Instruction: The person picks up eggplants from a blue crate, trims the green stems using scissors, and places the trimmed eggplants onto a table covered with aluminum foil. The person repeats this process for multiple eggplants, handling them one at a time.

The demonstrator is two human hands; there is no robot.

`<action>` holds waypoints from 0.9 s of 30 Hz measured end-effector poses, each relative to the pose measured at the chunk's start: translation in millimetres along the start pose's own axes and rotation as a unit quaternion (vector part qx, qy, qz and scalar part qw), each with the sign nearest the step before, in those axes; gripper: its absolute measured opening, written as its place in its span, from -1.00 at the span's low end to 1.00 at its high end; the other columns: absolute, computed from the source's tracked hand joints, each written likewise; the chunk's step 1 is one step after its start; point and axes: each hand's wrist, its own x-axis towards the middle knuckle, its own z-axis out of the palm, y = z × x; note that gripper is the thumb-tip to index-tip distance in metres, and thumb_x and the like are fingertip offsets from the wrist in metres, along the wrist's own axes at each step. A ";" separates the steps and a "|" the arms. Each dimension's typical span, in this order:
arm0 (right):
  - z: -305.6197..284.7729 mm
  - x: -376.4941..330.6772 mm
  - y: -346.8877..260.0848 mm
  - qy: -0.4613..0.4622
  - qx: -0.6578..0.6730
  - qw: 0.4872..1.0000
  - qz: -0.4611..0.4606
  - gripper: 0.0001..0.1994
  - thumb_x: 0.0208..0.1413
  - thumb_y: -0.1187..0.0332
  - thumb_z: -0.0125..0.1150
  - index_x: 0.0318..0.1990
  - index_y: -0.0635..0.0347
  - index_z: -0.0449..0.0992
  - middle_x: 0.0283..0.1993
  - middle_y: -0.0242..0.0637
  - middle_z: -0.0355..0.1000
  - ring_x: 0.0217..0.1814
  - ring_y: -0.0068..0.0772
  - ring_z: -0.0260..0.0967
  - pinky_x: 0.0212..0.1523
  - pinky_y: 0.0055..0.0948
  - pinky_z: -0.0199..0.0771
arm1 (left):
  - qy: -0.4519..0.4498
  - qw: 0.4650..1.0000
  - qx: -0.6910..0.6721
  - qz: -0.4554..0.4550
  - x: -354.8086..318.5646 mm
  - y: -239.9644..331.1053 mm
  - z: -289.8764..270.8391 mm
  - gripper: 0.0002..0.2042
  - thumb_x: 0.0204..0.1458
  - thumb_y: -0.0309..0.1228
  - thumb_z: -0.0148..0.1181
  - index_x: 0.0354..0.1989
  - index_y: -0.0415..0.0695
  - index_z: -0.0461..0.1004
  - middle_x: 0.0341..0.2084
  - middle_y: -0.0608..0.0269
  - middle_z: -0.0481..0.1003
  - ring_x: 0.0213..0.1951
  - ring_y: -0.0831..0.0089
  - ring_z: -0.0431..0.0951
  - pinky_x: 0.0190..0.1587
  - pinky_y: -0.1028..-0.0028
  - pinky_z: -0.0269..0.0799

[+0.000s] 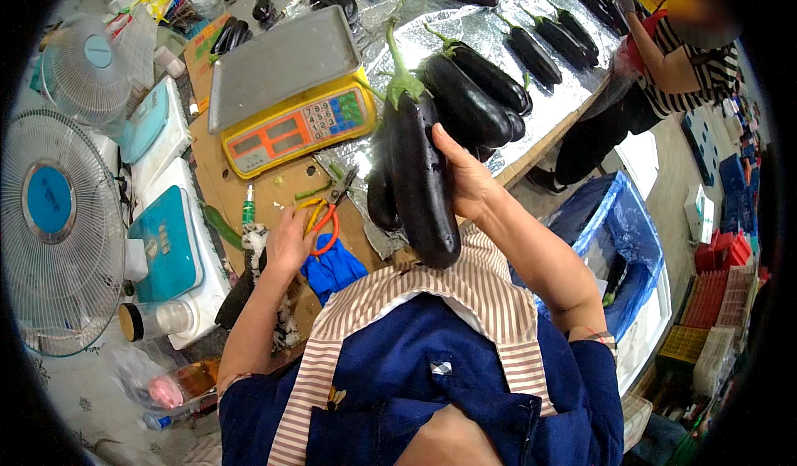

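Note:
My right hand [466, 177] grips a large dark eggplant [419, 183] from its right side, thumb on top. Its green stem and cap point away from me, and its round end is nearest my apron. To the left, my left hand [288, 240] is closed round the yellow handle of scissors [332, 213] with an orange second loop. Their blades lie near cut green stem pieces [313, 191] on the cardboard. Several more eggplants [469, 100] lie on silver foil just beyond my right hand, and another shows partly behind the held one.
A yellow scale [295, 138] with a grey pan stands ahead. A blue cloth [334, 268] lies close to my left hand. Fans [62, 208] stand at left; a blue-lined bin [610, 217] is at right. A person in stripes [693, 71] stands at the far right.

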 end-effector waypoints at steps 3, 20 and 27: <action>2.4 1.9 -1.9 0.027 0.004 1.000 -0.010 -0.53 -0.06 -0.02 0.20 -0.15 0.21 0.46 -0.23 -0.22 0.47 -0.27 -0.34 0.42 -0.16 -0.36 0.43 | -0.032 0.999 -0.004 -0.016 1.3 1.9 3.8 -0.56 -0.18 -0.44 0.20 -0.05 -0.16 0.31 -0.23 0.00 0.36 -0.17 0.03 0.39 -0.18 0.22 0.35; -33.8 -31.9 -14.6 0.069 -0.405 0.908 -0.084 -0.40 -0.15 0.19 0.30 0.03 0.27 0.24 -0.21 -0.31 0.34 -0.22 -0.52 0.30 -0.21 -0.51 0.36 | -0.083 0.905 -0.416 -0.032 -9.1 24.0 -35.8 -0.51 -0.09 -0.47 0.13 0.06 -0.30 0.19 -0.50 0.19 0.36 -0.50 0.50 0.36 -0.41 0.53 0.29; -27.0 -33.3 -2.9 0.066 -0.506 0.855 -0.099 -0.44 -0.16 0.21 0.33 -0.04 0.30 0.26 -0.26 -0.32 0.35 -0.23 -0.55 0.28 -0.20 -0.55 0.32 | -0.094 0.953 -0.286 0.029 -5.2 53.1 -37.2 -0.48 -0.07 -0.52 0.07 0.14 -0.21 0.13 -0.24 -0.04 0.44 -0.19 0.20 0.48 -0.17 0.34 0.36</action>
